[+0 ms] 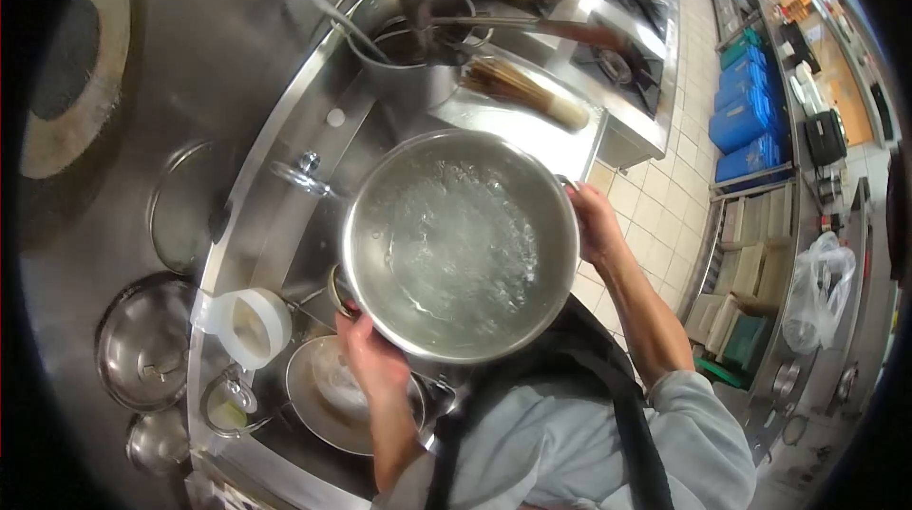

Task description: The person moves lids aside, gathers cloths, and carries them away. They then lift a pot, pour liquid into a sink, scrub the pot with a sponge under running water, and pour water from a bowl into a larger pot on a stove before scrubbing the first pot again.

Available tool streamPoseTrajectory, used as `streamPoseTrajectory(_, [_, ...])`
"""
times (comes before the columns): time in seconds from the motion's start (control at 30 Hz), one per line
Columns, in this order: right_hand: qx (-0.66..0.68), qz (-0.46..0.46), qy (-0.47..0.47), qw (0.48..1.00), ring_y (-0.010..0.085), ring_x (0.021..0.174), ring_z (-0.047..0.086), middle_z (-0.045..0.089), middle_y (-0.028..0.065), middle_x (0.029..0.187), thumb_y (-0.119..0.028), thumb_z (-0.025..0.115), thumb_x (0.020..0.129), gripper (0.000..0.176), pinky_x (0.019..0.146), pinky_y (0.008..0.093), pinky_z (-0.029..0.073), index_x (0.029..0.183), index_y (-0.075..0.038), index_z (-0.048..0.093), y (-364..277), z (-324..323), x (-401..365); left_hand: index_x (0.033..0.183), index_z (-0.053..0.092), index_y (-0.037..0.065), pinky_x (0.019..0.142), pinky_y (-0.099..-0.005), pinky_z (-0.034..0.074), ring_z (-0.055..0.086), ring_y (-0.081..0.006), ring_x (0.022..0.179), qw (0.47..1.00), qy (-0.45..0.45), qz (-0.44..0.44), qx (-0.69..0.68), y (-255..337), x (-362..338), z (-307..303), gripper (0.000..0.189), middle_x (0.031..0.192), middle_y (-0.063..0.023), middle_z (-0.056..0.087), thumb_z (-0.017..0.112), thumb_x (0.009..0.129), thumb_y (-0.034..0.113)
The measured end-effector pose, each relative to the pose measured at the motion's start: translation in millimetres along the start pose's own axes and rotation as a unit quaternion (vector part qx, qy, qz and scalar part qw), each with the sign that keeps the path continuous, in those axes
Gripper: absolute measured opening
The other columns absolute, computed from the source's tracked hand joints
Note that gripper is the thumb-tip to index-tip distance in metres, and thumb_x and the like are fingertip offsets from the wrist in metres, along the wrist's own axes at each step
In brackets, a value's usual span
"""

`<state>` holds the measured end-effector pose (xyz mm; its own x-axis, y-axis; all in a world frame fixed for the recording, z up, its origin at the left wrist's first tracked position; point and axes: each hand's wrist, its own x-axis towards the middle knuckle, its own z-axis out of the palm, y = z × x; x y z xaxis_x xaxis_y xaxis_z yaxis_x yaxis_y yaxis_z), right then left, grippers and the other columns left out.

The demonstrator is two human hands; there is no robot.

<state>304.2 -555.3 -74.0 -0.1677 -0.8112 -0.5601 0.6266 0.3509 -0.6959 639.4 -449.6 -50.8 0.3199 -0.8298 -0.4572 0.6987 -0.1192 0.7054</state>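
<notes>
A large steel pot (465, 254) with clear, rippling water in it fills the middle of the head view. Its left handle is in the grip of my left hand (372, 353), fingers curled round it. On the other side my right hand (594, 220) holds the right handle. The pot is held up in front of my body, beside the sink, and its underside is hidden. Below my left hand a pan (313, 396) with whitish content sits at the sink. The tap (302, 175) stands just left of the pot.
A tall pot (404, 83) with long-handled utensils stands behind, next to a bundle of thin sticks (522, 92). A white plastic jug (249, 328) and a steel lid (147, 344) lie to the left. Stove burners (617, 64), tiled floor (655, 192) and blue bins (746, 111) are to the right.
</notes>
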Motion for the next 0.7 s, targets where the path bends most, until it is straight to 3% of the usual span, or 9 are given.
streamPoseTrajectory(0.03, [-0.032,-0.015,-0.033,0.999,0.0023,0.045,0.035,0.05,-0.0067,0.063,-0.004,0.056,0.086,0.009,0.041,0.0199,0.027,0.081,-0.011,0.055,-15,-10,-11,0.135,0.048,0.003,0.104,-0.0402,0.044,0.056,-0.0254,0.117,1.0,-0.017,0.01,-0.011,2,-9,21,0.054,0.128,-0.0119,0.056,0.053,0.082,0.01])
streamPoseTrajectory(0.07, [0.0,-0.034,0.014,0.999,0.0019,0.045,0.036,0.051,-0.007,0.064,-0.003,0.057,0.085,0.009,0.04,0.0192,0.026,0.08,-0.011,0.056,-25,-13,-21,0.136,0.048,0.003,0.105,-0.0402,0.043,0.056,-0.0254,0.12,0.998,-0.059,0.01,0.0,-1,-9,26,0.054,0.13,-0.0119,0.056,0.052,0.083,0.012])
streamPoseTrajectory(0.13, [0.003,-0.087,-0.004,0.996,0.0018,0.046,0.035,0.051,-0.0072,0.064,-0.004,0.057,0.085,0.008,0.041,0.0183,0.025,0.08,-0.01,0.056,-48,-35,-37,0.14,0.047,0.003,0.109,-0.0402,0.042,0.055,-0.0254,0.124,0.989,-0.143,0.012,0.024,-9,-9,37,0.054,0.133,-0.0118,0.058,0.048,0.087,0.015])
streamPoseTrajectory(0.17, [0.014,-0.08,0.013,0.997,0.0015,0.046,0.035,0.051,-0.0071,0.064,-0.005,0.057,0.085,0.006,0.041,0.0175,0.026,0.08,-0.009,0.057,-61,-43,-47,0.133,0.049,0.0,0.102,-0.0383,0.046,0.057,-0.0243,0.116,0.99,-0.142,0.003,0.02,-7,-15,61,0.056,0.125,-0.0119,0.057,0.05,0.078,0.007])
streamPoseTrajectory(0.27, [0.021,-0.14,0.001,0.99,0.001,0.048,0.035,0.053,-0.0057,0.068,-0.009,0.057,0.086,0.002,0.042,0.0168,0.027,0.086,-0.007,0.058,-99,-72,-73,0.14,0.045,-0.004,0.104,-0.035,0.045,0.057,-0.022,0.12,0.967,-0.218,0.041,0.124,-29,-15,94,0.057,0.133,-0.0144,0.057,0.039,0.084,-0.004])
streamPoseTrajectory(0.3, [0.036,-0.158,0.043,0.986,0.0012,0.049,0.036,0.055,-0.0047,0.071,-0.009,0.056,0.085,0.005,0.042,0.0162,0.028,0.089,-0.007,0.058,-110,-78,-83,0.14,0.045,-0.003,0.101,-0.033,0.047,0.059,-0.0196,0.117,0.961,-0.233,0.058,0.137,-39,-15,105,0.054,0.132,-0.0131,0.058,0.039,0.087,-0.008])
streamPoseTrajectory(0.4, [0.092,-0.193,0.016,0.977,0.0018,0.05,0.04,0.062,-0.0006,0.076,-0.006,0.055,0.084,0.011,0.042,0.0151,0.03,0.093,-0.002,0.06,-144,-124,-95,0.136,0.048,0.0,0.098,-0.0318,0.048,0.06,-0.0167,0.113,0.943,-0.281,0.076,0.162,-65,-18,150,0.041,0.126,-0.0101,0.062,0.054,0.096,-0.002])
streamPoseTrajectory(0.53, [0.123,-0.25,0.061,0.958,0.0017,0.049,0.041,0.064,0.0014,0.077,-0.004,0.054,0.084,0.016,0.042,0.0139,0.031,0.097,0.0,0.063,-199,-159,-112,0.131,0.051,0.001,0.097,-0.0306,0.048,0.061,-0.0156,0.11,0.918,-0.349,0.107,0.155,-102,-28,210,0.034,0.121,-0.0081,0.063,0.059,0.098,0.004])
streamPoseTrajectory(0.7, [0.145,-0.288,-0.009,0.947,0.0014,0.05,0.04,0.065,0.0005,0.079,-0.005,0.053,0.085,0.02,0.044,0.0148,0.034,0.1,0.001,0.064,-274,-220,-121,0.125,0.053,0.001,0.092,-0.0276,0.048,0.061,-0.0132,0.103,0.917,-0.354,0.122,0.135,-147,-56,303,0.026,0.114,-0.0061,0.065,0.059,0.101,0.007])
